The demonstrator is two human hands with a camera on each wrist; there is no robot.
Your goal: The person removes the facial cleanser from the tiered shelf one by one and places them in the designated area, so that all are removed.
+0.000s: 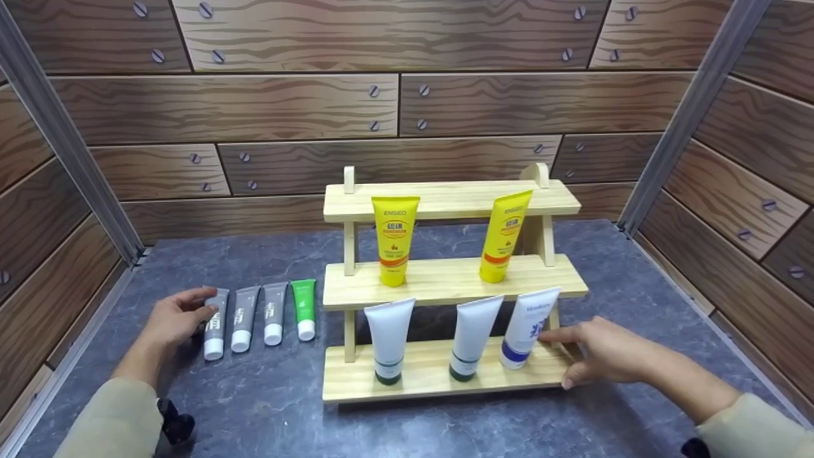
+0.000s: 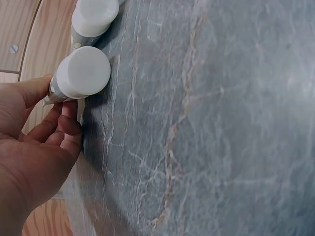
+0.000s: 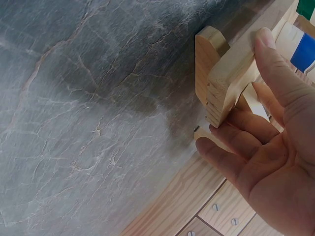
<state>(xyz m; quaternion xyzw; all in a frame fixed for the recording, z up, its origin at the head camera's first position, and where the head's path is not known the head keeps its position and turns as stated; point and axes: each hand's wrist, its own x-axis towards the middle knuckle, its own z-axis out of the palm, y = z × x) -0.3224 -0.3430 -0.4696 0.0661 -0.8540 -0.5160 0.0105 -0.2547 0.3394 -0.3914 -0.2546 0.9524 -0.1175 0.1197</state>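
Note:
My left hand (image 1: 178, 318) is at the leftmost grey tube (image 1: 215, 327), its thumb and fingers on opposite sides of it. In the left wrist view, the white cap (image 2: 88, 71) of that tube faces the camera, with the left hand (image 2: 44, 132) beside it. The right hand (image 1: 610, 350) is at the right end of a wooden three-tier shelf (image 1: 445, 388). Its index finger reaches the white tube with a blue band (image 1: 528, 327), and its thumb lies along the bottom board's edge. In the right wrist view, the right hand (image 3: 266, 142) has loosely bent fingers near the board's end (image 3: 221, 93).
Two more grey tubes (image 1: 243, 318) and a green tube (image 1: 304, 310) continue the row on the dark marbled table (image 1: 254, 407). Two yellow tubes (image 1: 395, 240) stand on the middle tier. Two white tubes with dark green caps (image 1: 389, 337) share the bottom tier. Wood-patterned walls (image 1: 400, 102) enclose the table.

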